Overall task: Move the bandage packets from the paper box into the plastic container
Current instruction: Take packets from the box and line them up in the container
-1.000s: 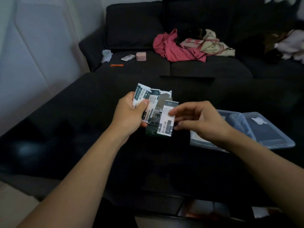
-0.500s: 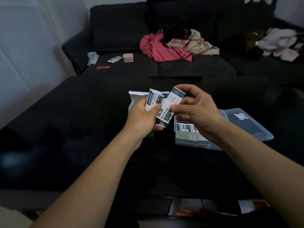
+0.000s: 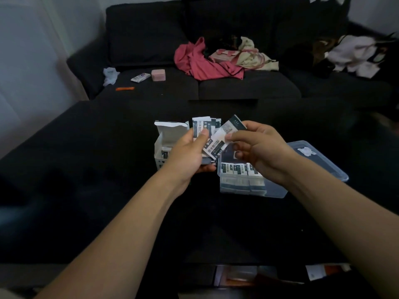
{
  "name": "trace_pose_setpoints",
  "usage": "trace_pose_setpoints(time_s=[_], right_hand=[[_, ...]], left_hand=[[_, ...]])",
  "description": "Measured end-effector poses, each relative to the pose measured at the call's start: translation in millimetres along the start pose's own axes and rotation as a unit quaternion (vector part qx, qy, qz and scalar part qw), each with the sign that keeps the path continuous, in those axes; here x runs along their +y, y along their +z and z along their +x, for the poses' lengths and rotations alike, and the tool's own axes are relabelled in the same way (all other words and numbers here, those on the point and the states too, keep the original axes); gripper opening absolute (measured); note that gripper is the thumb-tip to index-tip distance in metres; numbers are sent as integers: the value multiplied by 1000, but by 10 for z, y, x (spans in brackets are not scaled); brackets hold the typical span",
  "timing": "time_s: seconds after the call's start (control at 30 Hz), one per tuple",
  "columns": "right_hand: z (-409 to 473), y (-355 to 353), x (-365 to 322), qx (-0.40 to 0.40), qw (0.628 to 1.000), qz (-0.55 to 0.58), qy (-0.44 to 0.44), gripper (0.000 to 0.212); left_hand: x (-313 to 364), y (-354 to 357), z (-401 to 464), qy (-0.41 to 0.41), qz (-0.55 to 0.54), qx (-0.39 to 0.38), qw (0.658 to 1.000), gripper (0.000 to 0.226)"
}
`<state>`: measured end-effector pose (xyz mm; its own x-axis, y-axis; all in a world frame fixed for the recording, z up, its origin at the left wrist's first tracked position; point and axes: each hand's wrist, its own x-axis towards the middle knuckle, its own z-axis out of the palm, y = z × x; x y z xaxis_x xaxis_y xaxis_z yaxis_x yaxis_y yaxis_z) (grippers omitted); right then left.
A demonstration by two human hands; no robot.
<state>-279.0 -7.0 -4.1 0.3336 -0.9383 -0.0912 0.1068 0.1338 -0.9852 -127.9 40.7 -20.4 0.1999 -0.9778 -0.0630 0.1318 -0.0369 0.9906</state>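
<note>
Both hands lowered toward plastic container (image 3: 278,192) | left hand (image 3: 187,153) grips packets (image 3: 201,128) | right hand (image 3: 257,147) pinches 1 packet (image 3: 222,140)

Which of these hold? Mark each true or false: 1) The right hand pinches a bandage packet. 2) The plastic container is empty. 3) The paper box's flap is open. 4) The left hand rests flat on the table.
1) True: the right hand pinches one bandage packet.
2) False: the plastic container already holds packets.
3) True: the paper box has its flap up.
4) False: the left hand grips a stack of packets above the table.
</note>
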Motion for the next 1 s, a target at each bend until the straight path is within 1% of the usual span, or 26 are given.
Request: trace_pose_setpoints(time_s=[0.07,0.2,0.27,0.3,0.33,0.4,0.47,0.5,0.6,0.7,0.8,0.87,0.9,0.93,0.97,1.0], right_hand=[[23,-1,-24,7,998,62,15,10],[4,16,-75,12,979,195,54,3],[-14,53,-74,5,966,246,81,11],[-18,71,-65,4,965,245,90,14],[-28,95,-59,5,971,220,99,13],[-54,126,-40,15,988,104,116,7],[-79,142,-22,23,992,-16,122,12],[-83,140,-14,22,991,-51,123,16],[-123,142,-24,8,990,-87,111,16],[-120,105,-19,-7,989,-123,77,13],[-118,46,-26,-30,967,-246,51,15],[-128,-8,-54,-54,952,-296,52,16],[-138,-47,-71,-58,956,-283,52,13],[-145,-73,-91,-50,971,-226,54,9],[-149,-94,-112,-26,988,-140,54,11],[-153,-114,-135,2,997,-63,48,20]], left_hand=[[-15,23,42,26,7,19,999,17],[-9,93,63,36,-14,31,999,20],[-22,120,78,50,-5,33,998,18],[-35,126,94,60,7,36,997,15],[-50,131,115,72,22,43,996,16],[-73,141,138,91,48,60,993,26],[-81,148,133,105,66,67,990,25],[-79,152,125,107,75,66,989,24],[-78,199,90,102,93,58,989,23],[-99,281,64,95,79,32,992,25],[-127,334,72,68,92,11,993,21],[-129,357,81,28,77,-3,997,21],[-123,377,83,8,59,-7,998,21],[-103,381,77,-9,34,-9,999,20],[-90,382,72,-21,11,-14,1000,19],[-76,385,71,-27,-7,-24,999,20]])
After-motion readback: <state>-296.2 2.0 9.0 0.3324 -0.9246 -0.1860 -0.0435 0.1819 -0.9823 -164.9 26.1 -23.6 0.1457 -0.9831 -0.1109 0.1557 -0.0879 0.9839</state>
